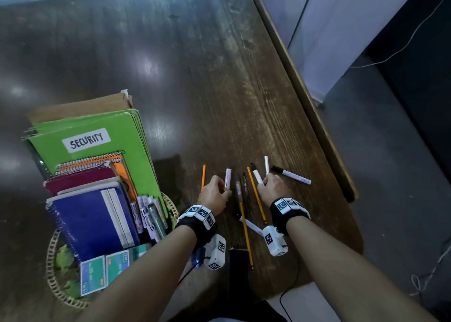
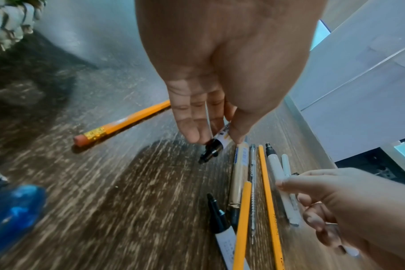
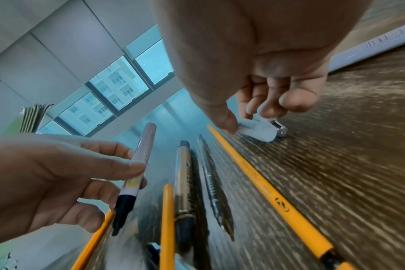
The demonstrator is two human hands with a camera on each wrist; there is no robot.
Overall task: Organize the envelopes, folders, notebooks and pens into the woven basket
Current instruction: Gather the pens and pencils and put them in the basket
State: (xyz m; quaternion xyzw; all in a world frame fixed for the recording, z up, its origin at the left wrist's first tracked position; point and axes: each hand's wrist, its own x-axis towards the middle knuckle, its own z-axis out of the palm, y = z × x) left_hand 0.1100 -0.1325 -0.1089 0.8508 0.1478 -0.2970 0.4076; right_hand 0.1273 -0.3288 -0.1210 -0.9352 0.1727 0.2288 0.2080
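Two hands low over the table (image 1: 219, 77), near its front right corner, each pinching a pen. Left hand (image 1: 214, 195): thumb and fingers closed on a white marker (image 1: 228, 178) with a black tip, lifted clear of the wood in the wrist views. Right hand (image 1: 274, 187): thumb and fingertips curled onto two white pens (image 1: 258, 177), their lower ends touching the tabletop in the right wrist view. Between the hands, flat on the wood and roughly parallel: a tan pen (image 1: 238, 187), a slim dark pen (image 1: 244, 184) and a yellow pencil (image 1: 256, 195). Another yellow pencil (image 1: 246, 234) toward the front edge, crossing a white marker (image 1: 251, 225). Just left of the left hand, an orange pencil (image 1: 203, 177). Right of the right hand, toward the right edge, a black-capped marker (image 1: 291, 174). Near the front left corner, a basket (image 1: 52, 268) packed upright with green folders (image 1: 117, 131), one labelled SECURITY, brown envelopes (image 1: 80, 108) behind them, spiral notebooks (image 1: 92, 214) in front, and several pens (image 1: 148, 214) standing at its right side.
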